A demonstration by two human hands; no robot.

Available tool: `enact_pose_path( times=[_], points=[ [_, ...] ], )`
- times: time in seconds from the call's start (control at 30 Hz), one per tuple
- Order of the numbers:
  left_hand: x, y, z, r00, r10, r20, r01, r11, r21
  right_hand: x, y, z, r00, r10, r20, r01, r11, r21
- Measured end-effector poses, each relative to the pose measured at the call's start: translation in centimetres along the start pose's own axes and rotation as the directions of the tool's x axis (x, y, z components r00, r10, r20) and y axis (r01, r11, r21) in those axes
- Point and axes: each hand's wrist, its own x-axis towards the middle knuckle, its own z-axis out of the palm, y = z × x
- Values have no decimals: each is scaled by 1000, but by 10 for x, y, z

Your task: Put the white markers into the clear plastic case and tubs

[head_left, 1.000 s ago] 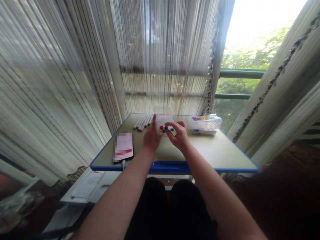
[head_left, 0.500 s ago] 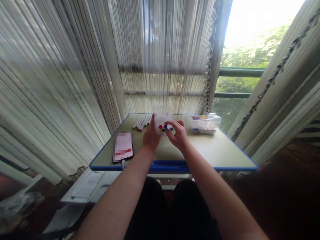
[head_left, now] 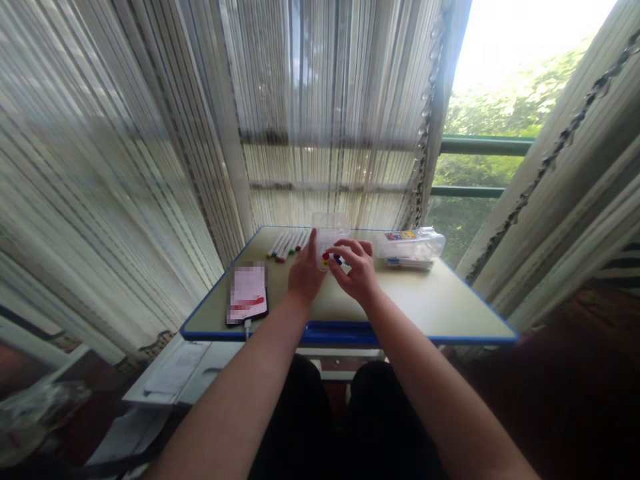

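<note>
My left hand (head_left: 306, 270) is closed round the left side of a clear plastic marker case (head_left: 333, 235), which stands tilted with its lid up at the back. Inside the case, coloured caps face me: a red cap (head_left: 326, 256), a yellow cap (head_left: 325, 263) and dark blue ones partly hidden by fingers. My right hand (head_left: 357, 270) reaches over the case front, thumb and forefinger curled in a pinch at the marker caps. Left of the case, several white markers (head_left: 285, 244) with coloured caps lie side by side on the table.
A second clear case (head_left: 413, 245) with a coloured label lies on the table's right side. A phone (head_left: 247, 293) with a white cable (head_left: 247, 327) is at the front left of the blue-edged table (head_left: 425, 313). Sheer curtains (head_left: 330, 100) hang behind.
My right thumb and forefinger have shifted from the dark cap toward the red cap, covering more of the caps. The left hand keeps its hold on the case. The view has shifted slightly.
</note>
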Motion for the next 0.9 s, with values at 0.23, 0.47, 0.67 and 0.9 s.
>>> enact_pose_path(
  times=[0.23,0.47,0.67,0.9],
  points=[
    [-1,2,0,1000,0,17,0,1000,-13,2,-2,0,1000,27,-1,-27,1000,9],
    [0,3,-2,999,-7,45,8,1000,-29,3,0,-1,997,73,28,-74,997,35],
    [0,3,-2,998,-18,59,21,999,-40,3,-1,-2,998,62,18,-63,997,35],
    [2,2,1,993,-108,52,110,994,-23,2,12,3,954,170,-248,-137,980,146]
  ],
)
